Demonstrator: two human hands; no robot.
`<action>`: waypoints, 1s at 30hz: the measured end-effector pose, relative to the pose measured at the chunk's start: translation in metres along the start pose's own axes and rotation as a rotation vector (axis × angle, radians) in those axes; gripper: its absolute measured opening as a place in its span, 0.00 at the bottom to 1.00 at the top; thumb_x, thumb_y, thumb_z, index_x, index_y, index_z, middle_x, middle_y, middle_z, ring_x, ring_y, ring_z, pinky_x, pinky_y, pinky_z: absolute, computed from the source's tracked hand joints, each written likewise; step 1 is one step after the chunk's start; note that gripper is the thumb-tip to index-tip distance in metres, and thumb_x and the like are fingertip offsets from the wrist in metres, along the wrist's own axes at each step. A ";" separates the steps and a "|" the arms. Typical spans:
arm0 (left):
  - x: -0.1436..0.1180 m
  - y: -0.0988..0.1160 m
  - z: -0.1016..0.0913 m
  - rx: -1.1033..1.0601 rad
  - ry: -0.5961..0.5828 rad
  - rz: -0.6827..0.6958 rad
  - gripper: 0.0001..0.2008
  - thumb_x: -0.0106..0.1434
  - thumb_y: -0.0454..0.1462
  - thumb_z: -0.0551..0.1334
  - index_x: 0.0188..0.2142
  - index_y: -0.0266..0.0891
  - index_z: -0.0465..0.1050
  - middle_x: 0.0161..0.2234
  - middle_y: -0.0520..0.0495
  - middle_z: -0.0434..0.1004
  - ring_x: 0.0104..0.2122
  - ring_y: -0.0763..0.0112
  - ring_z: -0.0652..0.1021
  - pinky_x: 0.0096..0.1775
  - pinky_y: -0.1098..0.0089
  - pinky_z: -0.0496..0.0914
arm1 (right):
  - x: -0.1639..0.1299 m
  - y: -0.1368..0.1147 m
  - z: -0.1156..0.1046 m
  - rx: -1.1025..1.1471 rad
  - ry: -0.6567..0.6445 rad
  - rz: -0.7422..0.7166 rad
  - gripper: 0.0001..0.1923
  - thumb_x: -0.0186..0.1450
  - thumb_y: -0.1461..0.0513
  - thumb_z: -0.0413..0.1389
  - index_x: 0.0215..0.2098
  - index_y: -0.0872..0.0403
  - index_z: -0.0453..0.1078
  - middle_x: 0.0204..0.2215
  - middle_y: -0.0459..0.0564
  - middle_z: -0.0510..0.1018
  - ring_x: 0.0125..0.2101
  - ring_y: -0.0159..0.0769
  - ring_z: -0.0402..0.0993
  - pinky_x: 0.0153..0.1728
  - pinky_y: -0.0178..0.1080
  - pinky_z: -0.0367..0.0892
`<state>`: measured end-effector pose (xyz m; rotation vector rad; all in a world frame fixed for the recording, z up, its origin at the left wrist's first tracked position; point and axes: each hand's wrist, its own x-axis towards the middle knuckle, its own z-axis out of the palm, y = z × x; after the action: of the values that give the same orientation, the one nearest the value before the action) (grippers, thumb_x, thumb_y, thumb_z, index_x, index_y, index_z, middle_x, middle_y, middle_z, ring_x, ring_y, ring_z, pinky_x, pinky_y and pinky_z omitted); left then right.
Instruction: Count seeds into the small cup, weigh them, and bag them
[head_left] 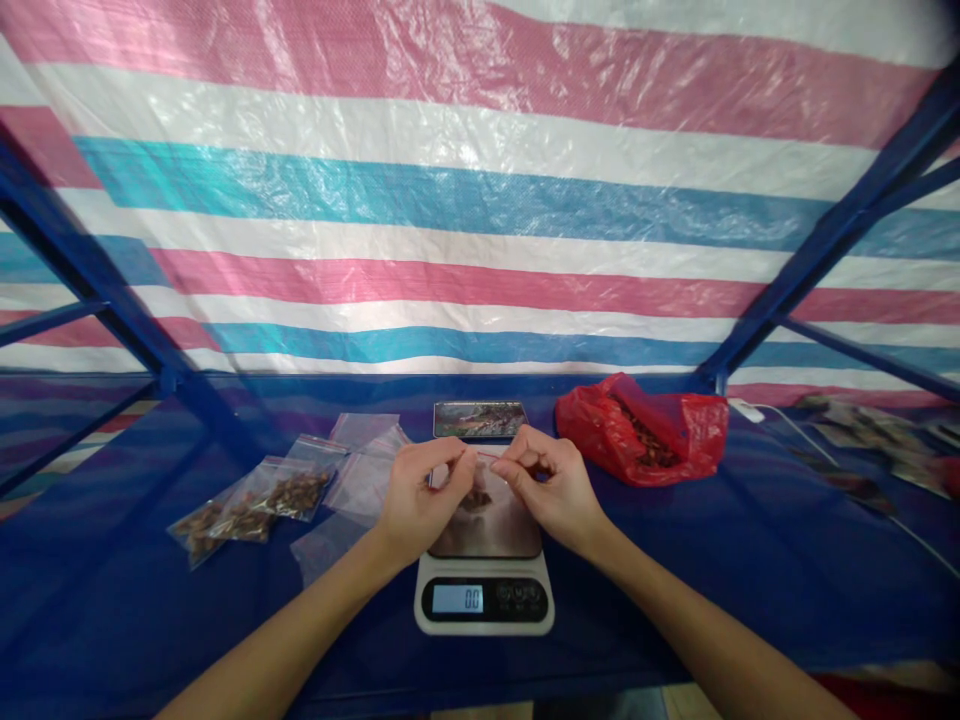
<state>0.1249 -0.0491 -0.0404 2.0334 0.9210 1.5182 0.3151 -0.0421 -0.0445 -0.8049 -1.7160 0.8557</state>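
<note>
My left hand (431, 490) and my right hand (551, 485) pinch the two sides of the top edge of a small clear zip bag (480, 478). Brown dried pieces lie at the bottom of this bag. It hangs over the metal plate of a white kitchen scale (484, 605); whether it touches the plate, I cannot tell. On the scale's display stands 0.0. Left of my left hand are several filled zip bags (251, 508) with similar brown pieces, and flat zip bags without contents (367, 470) beside them.
An open red plastic bag (641, 430) of brown pieces stands at the right rear. Behind the scale lies a phone-like flat object (480, 419) with a picture on it. Blue metal posts (810, 260) rise on both sides, and a striped sheet (480, 210) hangs behind the blue table (660, 590).
</note>
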 end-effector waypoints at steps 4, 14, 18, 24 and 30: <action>0.002 -0.004 -0.003 0.139 -0.004 0.291 0.11 0.71 0.32 0.63 0.30 0.39 0.74 0.23 0.54 0.77 0.22 0.77 0.74 0.28 0.74 0.68 | -0.007 0.005 -0.003 -0.282 -0.049 -0.335 0.09 0.76 0.61 0.57 0.35 0.53 0.72 0.23 0.41 0.73 0.20 0.26 0.65 0.23 0.32 0.58; -0.005 -0.007 0.003 0.202 -0.092 0.344 0.10 0.75 0.33 0.60 0.34 0.40 0.70 0.26 0.54 0.73 0.25 0.76 0.74 0.30 0.73 0.66 | -0.010 0.007 -0.004 -0.394 -0.111 -0.445 0.07 0.79 0.65 0.50 0.45 0.52 0.71 0.30 0.43 0.79 0.26 0.28 0.73 0.30 0.30 0.64; -0.007 -0.010 0.002 0.250 -0.106 0.383 0.09 0.75 0.34 0.60 0.35 0.40 0.71 0.25 0.55 0.75 0.23 0.78 0.74 0.29 0.74 0.66 | -0.010 0.010 -0.004 -0.391 -0.097 -0.437 0.08 0.79 0.63 0.51 0.43 0.52 0.71 0.28 0.43 0.77 0.24 0.28 0.72 0.28 0.32 0.63; -0.007 -0.007 0.001 0.264 -0.052 0.309 0.09 0.76 0.34 0.60 0.37 0.40 0.74 0.23 0.57 0.77 0.19 0.80 0.75 0.27 0.76 0.66 | -0.010 0.006 0.000 -0.223 0.006 -0.269 0.13 0.75 0.58 0.59 0.32 0.52 0.69 0.20 0.39 0.70 0.17 0.26 0.63 0.20 0.32 0.55; -0.002 0.000 0.002 0.253 -0.005 0.183 0.13 0.77 0.37 0.59 0.35 0.40 0.77 0.21 0.57 0.74 0.17 0.79 0.71 0.24 0.76 0.64 | -0.007 -0.002 0.005 0.207 0.054 0.109 0.23 0.70 0.47 0.64 0.28 0.50 0.62 0.13 0.35 0.62 0.12 0.25 0.55 0.16 0.33 0.47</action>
<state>0.1264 -0.0507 -0.0427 2.3568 0.9912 1.5547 0.3124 -0.0503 -0.0472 -0.7788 -1.5180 1.0574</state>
